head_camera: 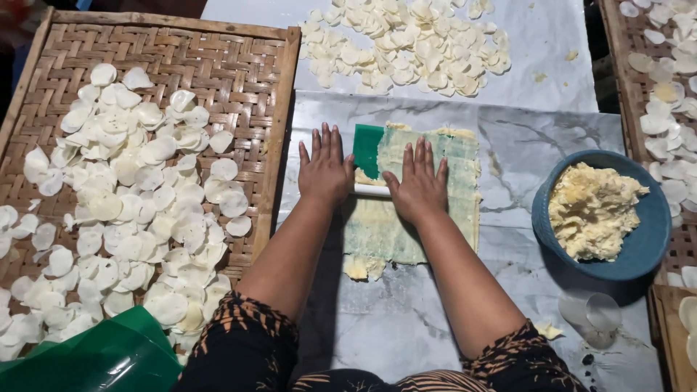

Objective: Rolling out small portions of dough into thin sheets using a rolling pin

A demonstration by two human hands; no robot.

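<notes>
My left hand (324,168) and my right hand (419,186) lie flat, fingers spread, on a white roller (369,190) that shows between them. The roller rests across a thin sheet of pale yellow dough (398,218) spread over green plastic (367,147) on the marble table. The green plastic shows bare at the sheet's upper left corner. Ragged dough edges stick out at the sheet's lower left. Most of the roller is hidden under my palms.
A woven bamboo tray (239,72) with several thin white dough discs lies at the left. A blue bowl (642,250) of yellow dough sits at the right, a clear glass (599,316) below it. More discs pile up (406,43) at the back; another tray (668,109) stands far right. Green plastic (94,359) lies at the lower left.
</notes>
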